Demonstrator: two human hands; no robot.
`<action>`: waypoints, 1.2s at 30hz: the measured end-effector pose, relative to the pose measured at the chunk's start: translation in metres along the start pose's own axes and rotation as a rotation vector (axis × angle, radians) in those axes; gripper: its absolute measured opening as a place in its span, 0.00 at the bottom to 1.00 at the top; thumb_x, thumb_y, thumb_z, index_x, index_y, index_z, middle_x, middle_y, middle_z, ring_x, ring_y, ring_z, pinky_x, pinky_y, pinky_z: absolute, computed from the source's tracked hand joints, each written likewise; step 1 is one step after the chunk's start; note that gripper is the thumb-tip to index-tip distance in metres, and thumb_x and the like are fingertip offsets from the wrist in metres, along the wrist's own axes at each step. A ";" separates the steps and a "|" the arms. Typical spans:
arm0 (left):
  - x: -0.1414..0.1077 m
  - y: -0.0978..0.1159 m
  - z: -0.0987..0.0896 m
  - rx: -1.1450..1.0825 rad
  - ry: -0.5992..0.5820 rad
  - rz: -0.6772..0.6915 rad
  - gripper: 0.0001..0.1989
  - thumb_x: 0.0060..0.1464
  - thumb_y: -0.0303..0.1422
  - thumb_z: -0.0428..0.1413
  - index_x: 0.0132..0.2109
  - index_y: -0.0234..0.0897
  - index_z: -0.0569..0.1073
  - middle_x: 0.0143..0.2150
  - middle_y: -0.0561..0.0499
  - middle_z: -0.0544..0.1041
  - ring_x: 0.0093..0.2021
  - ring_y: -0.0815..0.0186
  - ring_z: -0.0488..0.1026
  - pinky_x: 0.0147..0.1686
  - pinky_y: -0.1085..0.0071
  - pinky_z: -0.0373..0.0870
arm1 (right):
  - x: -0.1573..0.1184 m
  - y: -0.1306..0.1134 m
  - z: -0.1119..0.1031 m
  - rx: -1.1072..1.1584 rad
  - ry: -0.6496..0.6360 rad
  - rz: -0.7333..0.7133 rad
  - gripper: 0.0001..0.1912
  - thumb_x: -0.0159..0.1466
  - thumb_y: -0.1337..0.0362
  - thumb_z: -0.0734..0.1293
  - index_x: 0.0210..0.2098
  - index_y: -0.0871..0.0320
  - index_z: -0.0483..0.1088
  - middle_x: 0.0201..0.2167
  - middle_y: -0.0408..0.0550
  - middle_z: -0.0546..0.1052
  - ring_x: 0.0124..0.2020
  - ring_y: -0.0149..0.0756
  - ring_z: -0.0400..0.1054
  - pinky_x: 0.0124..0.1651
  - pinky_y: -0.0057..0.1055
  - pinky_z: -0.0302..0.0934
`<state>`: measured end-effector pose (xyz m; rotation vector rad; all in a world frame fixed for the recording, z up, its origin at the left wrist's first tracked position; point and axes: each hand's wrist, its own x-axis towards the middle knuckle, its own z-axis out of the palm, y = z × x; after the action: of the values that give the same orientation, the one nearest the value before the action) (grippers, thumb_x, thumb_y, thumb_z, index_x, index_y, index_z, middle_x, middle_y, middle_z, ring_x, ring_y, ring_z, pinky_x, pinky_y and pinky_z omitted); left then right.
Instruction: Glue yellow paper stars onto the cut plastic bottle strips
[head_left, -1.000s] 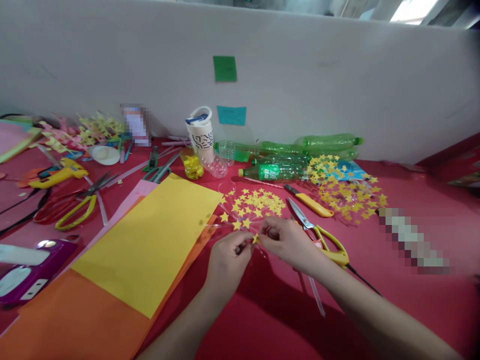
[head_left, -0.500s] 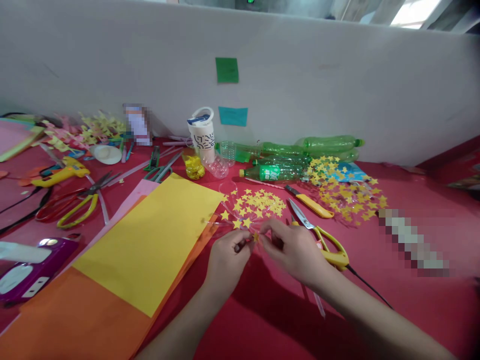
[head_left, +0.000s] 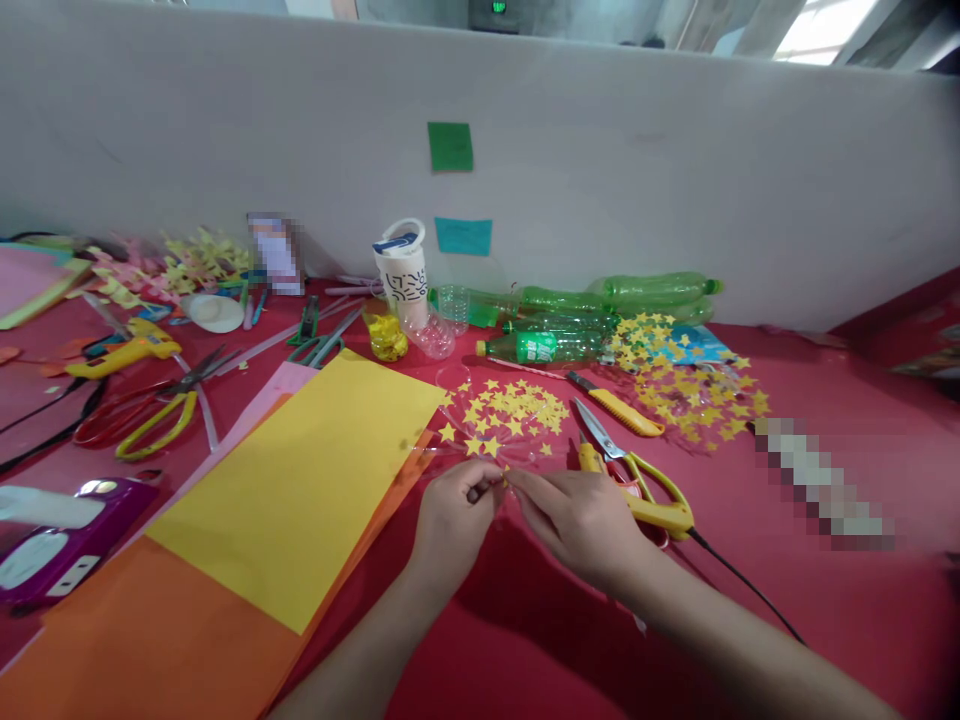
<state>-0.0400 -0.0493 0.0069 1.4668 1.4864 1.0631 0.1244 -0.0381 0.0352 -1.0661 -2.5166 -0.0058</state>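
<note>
Centre frame, we find the left hand (head_left: 454,515) pinching a star (head_left: 505,481), the right hand (head_left: 592,512) unclear in grip; loose stars (head_left: 512,430) remain above; starred spray (head_left: 714,402), right, appears finished.

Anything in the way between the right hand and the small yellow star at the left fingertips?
Nothing visible: the right hand reaches right up to the small yellow star, mostly hidden between it and the left hand. The yellow glue gun lies off to the side.

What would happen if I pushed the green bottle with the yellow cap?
The green bottle would probably roll, because it's round and lying on its side. It's likely light too: it looks see-through, and I can't spot any drink inside.
</note>
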 end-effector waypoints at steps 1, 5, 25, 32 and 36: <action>0.000 0.000 0.000 -0.003 0.001 -0.004 0.06 0.50 0.29 0.53 0.31 0.37 0.75 0.25 0.54 0.73 0.25 0.70 0.66 0.26 0.76 0.63 | 0.000 0.000 0.000 -0.009 -0.002 -0.005 0.16 0.66 0.67 0.55 0.44 0.60 0.72 0.19 0.44 0.72 0.18 0.30 0.62 0.24 0.29 0.43; 0.001 -0.001 0.000 -0.015 0.002 -0.022 0.06 0.50 0.30 0.53 0.31 0.37 0.75 0.26 0.53 0.74 0.26 0.69 0.67 0.27 0.75 0.64 | -0.001 0.000 0.002 0.003 0.007 -0.004 0.15 0.67 0.66 0.55 0.45 0.61 0.72 0.20 0.45 0.74 0.19 0.31 0.64 0.24 0.29 0.45; -0.003 0.012 -0.016 0.203 0.072 -0.008 0.12 0.52 0.36 0.54 0.42 0.38 0.78 0.26 0.51 0.77 0.24 0.66 0.71 0.24 0.72 0.67 | 0.002 0.027 -0.004 0.076 -0.148 0.277 0.11 0.64 0.64 0.59 0.43 0.55 0.70 0.21 0.42 0.75 0.21 0.32 0.68 0.26 0.26 0.49; 0.002 0.008 -0.020 0.138 0.100 -0.081 0.12 0.51 0.38 0.55 0.40 0.38 0.77 0.26 0.52 0.78 0.22 0.67 0.71 0.23 0.73 0.67 | 0.007 0.014 0.003 0.104 -0.180 0.243 0.09 0.64 0.63 0.60 0.36 0.57 0.71 0.20 0.44 0.76 0.21 0.32 0.68 0.25 0.26 0.47; 0.005 0.011 -0.025 0.093 0.119 -0.152 0.12 0.49 0.39 0.57 0.38 0.37 0.77 0.28 0.51 0.79 0.24 0.67 0.72 0.24 0.74 0.68 | 0.004 0.009 -0.005 0.125 -0.184 0.218 0.08 0.63 0.64 0.61 0.35 0.57 0.72 0.21 0.44 0.76 0.22 0.30 0.67 0.26 0.26 0.47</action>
<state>-0.0595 -0.0458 0.0255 1.3489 1.7229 1.0157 0.1296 -0.0299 0.0398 -1.3359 -2.5051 0.3199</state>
